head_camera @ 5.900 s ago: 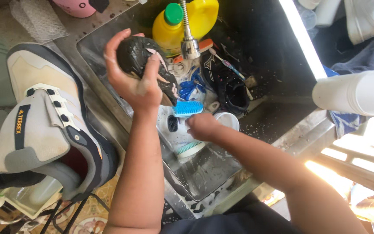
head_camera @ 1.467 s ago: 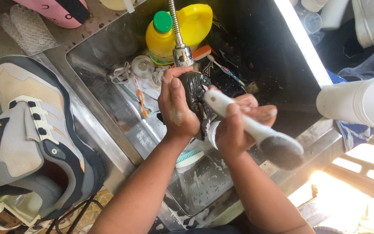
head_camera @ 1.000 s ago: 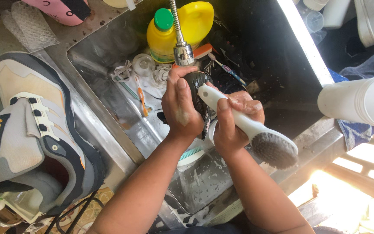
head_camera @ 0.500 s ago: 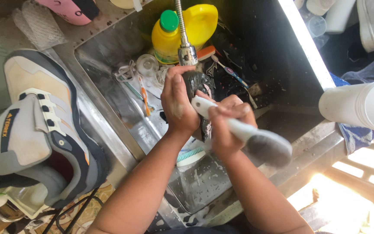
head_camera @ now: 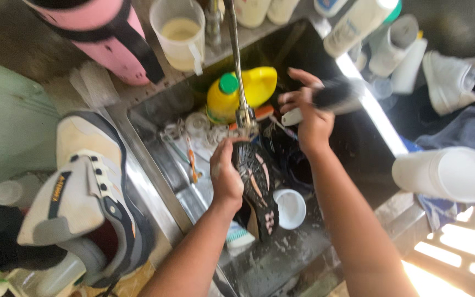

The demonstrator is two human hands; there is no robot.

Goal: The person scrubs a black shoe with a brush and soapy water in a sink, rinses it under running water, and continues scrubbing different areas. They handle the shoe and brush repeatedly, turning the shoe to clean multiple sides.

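Note:
My left hand [head_camera: 225, 177] grips a dark shoe [head_camera: 258, 187] sole-up in the steel sink [head_camera: 155, 143], its toe under the tap spout [head_camera: 244, 118]. The sole is black with pinkish tread marks. My right hand [head_camera: 309, 115] is raised to the right of the tap and holds a white-handled scrubbing brush [head_camera: 325, 99], whose dark bristle head is blurred. The brush is apart from the shoe.
A yellow bottle with a green cap [head_camera: 241, 93] lies at the sink's back. A small white bowl [head_camera: 291, 208] and toothbrushes [head_camera: 191, 159] lie in the basin. A beige-and-navy shoe [head_camera: 86, 192] rests on the left counter. White cups [head_camera: 443, 173], a measuring jug [head_camera: 180, 33] and bottles stand around.
My right hand has lifted the brush off the shoe and swung it up to the right. The left hand has turned the shoe sole-up below the tap. The camera view shifted.

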